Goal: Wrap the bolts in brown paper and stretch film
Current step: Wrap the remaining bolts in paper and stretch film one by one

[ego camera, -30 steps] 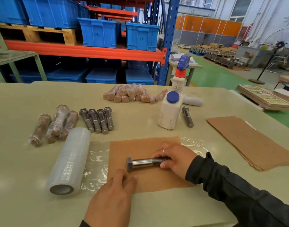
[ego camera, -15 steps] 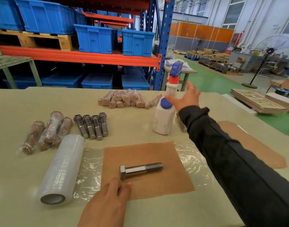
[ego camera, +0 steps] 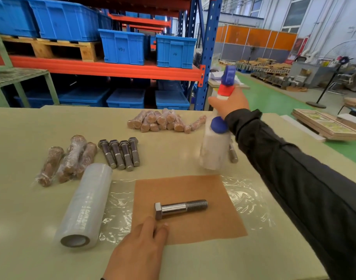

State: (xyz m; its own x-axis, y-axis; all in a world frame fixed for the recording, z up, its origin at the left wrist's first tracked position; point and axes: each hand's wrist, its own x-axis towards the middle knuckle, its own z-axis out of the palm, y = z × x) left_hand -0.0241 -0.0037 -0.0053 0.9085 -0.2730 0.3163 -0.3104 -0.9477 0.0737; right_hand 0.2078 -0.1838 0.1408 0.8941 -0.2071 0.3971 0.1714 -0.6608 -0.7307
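Observation:
One steel bolt (ego camera: 181, 208) lies sideways on a square brown paper sheet (ego camera: 193, 186), which sits on a spread piece of stretch film (ego camera: 247, 199). My left hand (ego camera: 136, 253) rests flat on the paper's near left corner, its fingertips just short of the bolt head. The film roll (ego camera: 86, 203) lies to the left of the sheet. My right hand (ego camera: 230, 102) is stretched out to the far side of the table and grips the neck of a spray bottle (ego camera: 227, 79) with a blue trigger and red collar.
Several bare bolts (ego camera: 120, 154) lie in a row beyond the roll, wrapped bolts (ego camera: 70, 158) to their left. A pile of wrapped bolts (ego camera: 163, 121) sits at the back. A white bottle with a blue cap (ego camera: 213, 150) stands under my right forearm, one bolt (ego camera: 233, 154) behind it.
My right hand left the bolt, reached across the table and took hold of the spray bottle. My left hand stayed on the paper's corner.

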